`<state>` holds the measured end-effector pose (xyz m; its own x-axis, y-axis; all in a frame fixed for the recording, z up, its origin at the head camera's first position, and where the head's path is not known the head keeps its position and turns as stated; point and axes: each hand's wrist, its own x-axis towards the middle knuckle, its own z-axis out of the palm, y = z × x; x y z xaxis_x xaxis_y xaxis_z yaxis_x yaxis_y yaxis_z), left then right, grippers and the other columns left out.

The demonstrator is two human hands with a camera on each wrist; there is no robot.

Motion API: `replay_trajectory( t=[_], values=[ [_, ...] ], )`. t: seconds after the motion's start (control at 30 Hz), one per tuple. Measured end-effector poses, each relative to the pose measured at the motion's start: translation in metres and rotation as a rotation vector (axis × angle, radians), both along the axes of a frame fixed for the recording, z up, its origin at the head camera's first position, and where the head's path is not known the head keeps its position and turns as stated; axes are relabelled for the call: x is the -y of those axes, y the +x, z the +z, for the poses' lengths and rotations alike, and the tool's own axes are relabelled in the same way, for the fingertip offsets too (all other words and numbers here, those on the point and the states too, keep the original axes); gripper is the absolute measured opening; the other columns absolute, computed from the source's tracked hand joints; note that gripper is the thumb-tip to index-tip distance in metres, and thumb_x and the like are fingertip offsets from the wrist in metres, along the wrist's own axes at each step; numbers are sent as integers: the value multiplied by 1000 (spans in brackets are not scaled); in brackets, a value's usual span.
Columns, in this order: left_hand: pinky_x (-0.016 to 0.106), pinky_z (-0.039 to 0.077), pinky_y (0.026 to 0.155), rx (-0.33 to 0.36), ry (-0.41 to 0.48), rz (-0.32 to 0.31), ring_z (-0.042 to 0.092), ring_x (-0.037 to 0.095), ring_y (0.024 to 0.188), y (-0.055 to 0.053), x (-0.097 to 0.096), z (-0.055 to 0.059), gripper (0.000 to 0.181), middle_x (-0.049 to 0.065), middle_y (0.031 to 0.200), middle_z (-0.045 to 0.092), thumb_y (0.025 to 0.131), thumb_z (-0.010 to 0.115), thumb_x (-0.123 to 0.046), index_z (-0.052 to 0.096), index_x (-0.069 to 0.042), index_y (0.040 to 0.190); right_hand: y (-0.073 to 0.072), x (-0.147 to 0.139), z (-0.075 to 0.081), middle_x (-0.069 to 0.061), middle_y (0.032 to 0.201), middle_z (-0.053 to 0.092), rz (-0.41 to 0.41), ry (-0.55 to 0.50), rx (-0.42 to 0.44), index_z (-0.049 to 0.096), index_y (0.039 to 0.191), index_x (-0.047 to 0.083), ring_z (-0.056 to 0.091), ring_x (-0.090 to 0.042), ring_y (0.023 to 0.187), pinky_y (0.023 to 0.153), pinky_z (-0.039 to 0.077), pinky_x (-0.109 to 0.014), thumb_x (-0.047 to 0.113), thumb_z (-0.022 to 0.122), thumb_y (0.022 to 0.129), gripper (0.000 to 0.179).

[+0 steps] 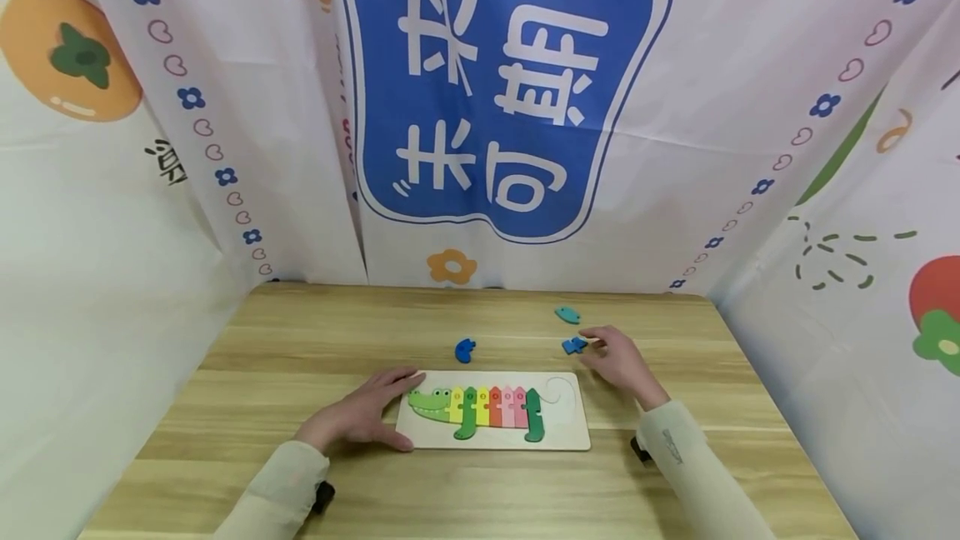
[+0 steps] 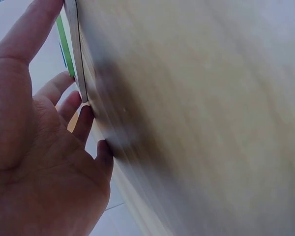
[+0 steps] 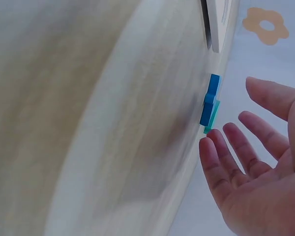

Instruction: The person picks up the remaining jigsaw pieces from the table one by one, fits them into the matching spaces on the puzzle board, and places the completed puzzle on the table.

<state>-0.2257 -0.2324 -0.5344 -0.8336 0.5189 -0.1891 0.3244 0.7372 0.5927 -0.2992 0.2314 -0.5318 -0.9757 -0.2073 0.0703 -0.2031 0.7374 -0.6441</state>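
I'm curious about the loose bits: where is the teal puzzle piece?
In the head view, the teal piece lies right of centre on the table, just beyond the blue piece near the right hand.

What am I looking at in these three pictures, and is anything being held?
There is no machine: these are a person's bare hands. The wide picture comes from a camera on the head; the others, from one on each wrist. On the wooden table lie a crocodile puzzle board, a curved blue piece, a second blue piece and a teal piece. The left hand rests against the board's left end. The right hand is beside the second blue piece; nothing appears gripped.
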Motion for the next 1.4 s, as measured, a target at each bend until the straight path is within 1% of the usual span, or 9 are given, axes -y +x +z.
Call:
replay_trajectory(
  t=[0.4,0.53,0.73,0.87,0.93,1.03,1.23,1.3,1.4],
  values=[
    [71,27,118,3,6,-2,21,45,155,0,1,0,107,13,170,24,78,88,-52,34,-17,163,-18,16,-4,-21,128,63,15,85,38,66,136,0,61,-34,112,99,51,-54,16,80,91,50],
    [71,27,118,2,-2,-1,21,45,155,-1,0,0,107,13,170,24,78,88,-52,34,-18,163,-22,18,-6,-18,121,66,31,145,24,72,127,3,61,-30,105,95,52,-52,15,83,88,42],
    [71,28,118,3,-6,2,21,45,155,-1,0,0,107,12,171,24,77,88,-53,34,-19,163,-23,22,-3,-9,104,67,22,148,60,77,107,8,59,-23,92,86,54,-45,11,84,87,21],
    [71,28,118,4,-10,1,21,45,155,-1,0,0,107,12,170,24,77,89,-52,34,-18,163,-22,22,-3,-7,101,70,16,136,63,76,105,7,61,-21,89,83,55,-42,12,81,90,17],
    [71,28,118,4,-11,-1,21,45,155,-1,0,0,107,12,171,24,78,89,-52,34,-18,163,-21,21,-4,-8,102,71,6,100,72,75,109,6,63,-21,91,83,56,-40,13,78,93,17],
    [71,28,118,5,-10,-5,21,45,155,-1,1,-1,107,12,171,24,78,88,-52,34,-18,163,-19,18,-5,-12,108,70,1,-15,124,70,118,2,66,-21,95,83,58,-37,14,70,100,22],
    [71,28,118,-7,-13,-2,22,45,155,-1,1,-2,107,12,171,24,78,88,-53,34,-18,163,-17,11,-7,-23,124,59,58,-377,345,52,141,-5,68,-24,102,90,60,-34,9,53,108,36],
    [70,28,118,-8,-13,-1,21,44,155,-1,1,-2,106,12,171,24,78,88,-53,34,-18,163,-18,9,-8,-24,127,57,84,-476,403,48,142,-9,67,-24,106,95,59,-34,6,50,109,36],
    [70,27,118,-5,-14,-3,21,44,155,0,1,-2,106,11,171,24,78,88,-53,34,-18,163,-17,8,-9,-25,128,57,106,-561,454,47,140,-11,67,-24,112,101,57,-34,1,48,108,34]
  ],
)
